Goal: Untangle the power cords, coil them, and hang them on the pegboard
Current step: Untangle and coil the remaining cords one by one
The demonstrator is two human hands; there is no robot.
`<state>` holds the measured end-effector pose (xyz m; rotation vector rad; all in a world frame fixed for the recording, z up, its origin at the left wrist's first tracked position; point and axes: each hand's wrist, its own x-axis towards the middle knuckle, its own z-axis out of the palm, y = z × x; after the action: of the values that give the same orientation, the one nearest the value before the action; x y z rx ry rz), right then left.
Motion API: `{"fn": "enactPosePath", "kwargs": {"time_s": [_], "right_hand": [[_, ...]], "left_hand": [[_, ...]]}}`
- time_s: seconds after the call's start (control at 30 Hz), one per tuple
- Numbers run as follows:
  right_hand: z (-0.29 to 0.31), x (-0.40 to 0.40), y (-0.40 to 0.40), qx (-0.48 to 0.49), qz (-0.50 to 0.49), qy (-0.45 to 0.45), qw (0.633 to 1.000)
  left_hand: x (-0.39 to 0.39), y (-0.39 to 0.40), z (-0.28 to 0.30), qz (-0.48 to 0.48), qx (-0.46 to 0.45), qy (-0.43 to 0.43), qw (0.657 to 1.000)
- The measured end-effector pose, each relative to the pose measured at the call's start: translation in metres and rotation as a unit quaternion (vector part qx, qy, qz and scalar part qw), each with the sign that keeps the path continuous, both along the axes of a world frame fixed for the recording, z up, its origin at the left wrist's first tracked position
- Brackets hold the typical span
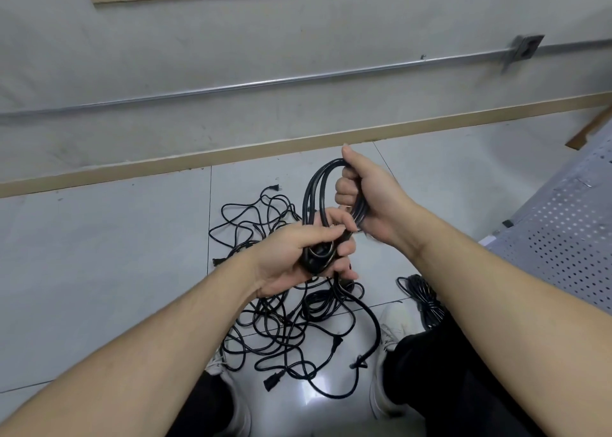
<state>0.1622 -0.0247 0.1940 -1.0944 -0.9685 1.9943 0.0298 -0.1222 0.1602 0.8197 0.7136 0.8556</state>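
Near the middle of the frame both hands hold one coiled black power cord (314, 198), its loops standing upright between them. The right hand (367, 201) has its grip clamped around the top and right side of the loops, thumb pointing up. The left hand (298, 258) has its grip closed around the bottom of the same coil, fingers wrapped over the bunched strands. One loose tail of that cord (371, 320) hangs from the left hand down towards the lower middle, ending in a plug just above the floor.

Under the hands, a tangled heap of thin black power cords (265, 320) sprawls over the pale grey tiled floor (99, 254), with several plugs poking out at its edges. To the lower right, a second black cord already bundled (427, 301) lies on the floor beside a dark trouser leg, partly hidden by the right forearm. White shoes (387, 370) flank the heap.

A light grey perforated metal panel (563, 238) fills the right edge. Along the wall above run a tan skirting board (198, 158) and a metal conduit pipe (231, 85) leading to a small junction box at the upper right. No writing is readable anywhere.
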Motion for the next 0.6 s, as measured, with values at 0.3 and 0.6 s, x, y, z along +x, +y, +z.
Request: {"fn": "enactPosePath", "kwargs": {"time_s": [0.3, 0.6], "right_hand": [[-0.019, -0.010, -0.013, 0.008, 0.183, -0.053, 0.982], [-0.017, -0.004, -0.029, 0.236, 0.332, -0.353, 0.842]], "left_hand": [[-0.006, 0.005, 0.011, 0.182, -0.042, -0.085, 0.979], [-0.037, 0.022, 0.008, 0.433, -0.088, -0.109, 0.891]]}}
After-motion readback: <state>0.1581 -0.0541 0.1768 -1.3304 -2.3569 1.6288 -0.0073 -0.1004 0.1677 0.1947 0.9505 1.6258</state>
